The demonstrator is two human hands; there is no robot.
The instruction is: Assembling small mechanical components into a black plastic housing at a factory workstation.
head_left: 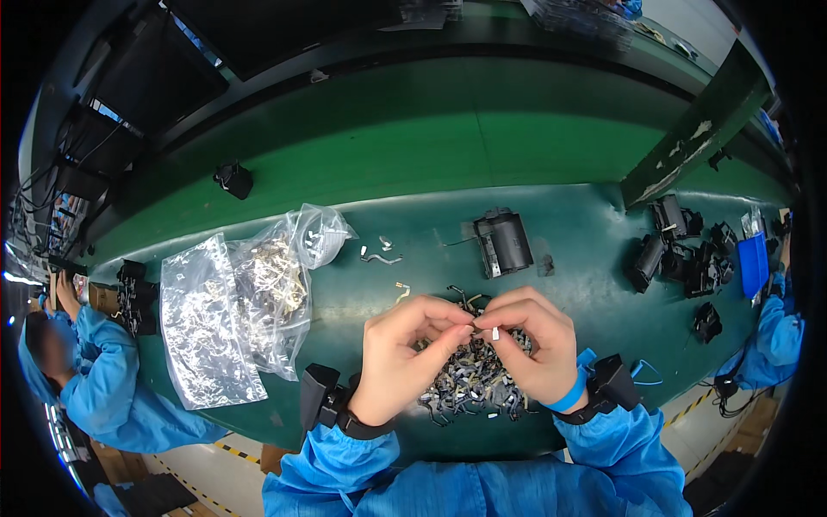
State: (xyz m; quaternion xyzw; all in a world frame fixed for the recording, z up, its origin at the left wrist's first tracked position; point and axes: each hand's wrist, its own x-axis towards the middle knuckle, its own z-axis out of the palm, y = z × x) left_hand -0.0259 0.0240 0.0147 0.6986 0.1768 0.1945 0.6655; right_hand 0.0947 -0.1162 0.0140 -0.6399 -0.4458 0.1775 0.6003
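My left hand (407, 351) and my right hand (541, 346) meet fingertip to fingertip above a heap of small dark cables (474, 388) with pale connectors. Between the pinched fingers is one short cable, whose white connector (495, 333) shows by my right thumb. Most of that cable is hidden behind the fingertips. Just beyond the hands stands a black cylinder-shaped housing (506, 245). A loose cable (379, 257) lies on the green table to the left of it, and a small yellowish strip (402, 291) is near my left knuckles.
Clear plastic bags (202, 323) lie to the left, one filled with small parts (274, 289). Black housings (680, 246) cluster at the right beside a blue bin (754, 265). A slanted green post (698, 129) rises far right. Other people in blue sleeves (108, 379) work at both sides.
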